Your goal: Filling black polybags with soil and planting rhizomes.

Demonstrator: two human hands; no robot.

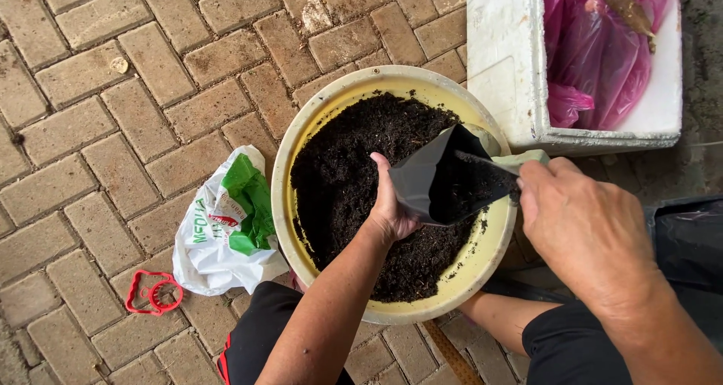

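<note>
Two hands meet over the wide yellow plastic basin of dark soil (301,140) in my head view: my left hand (393,204) wraps its fingers around a soft black plastic grow bag (429,178), held tilted just above the soil, while my right hand (584,227) pinches a pale green scoop (520,159) at its mouth. I judge the limp bag could fold shut and spill soil onto the brick paving (113,114).

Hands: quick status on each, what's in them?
Left hand: closed around a small black bag, held over the soil basin.
Right hand: gripping a thin tool poking into the bag.
</note>
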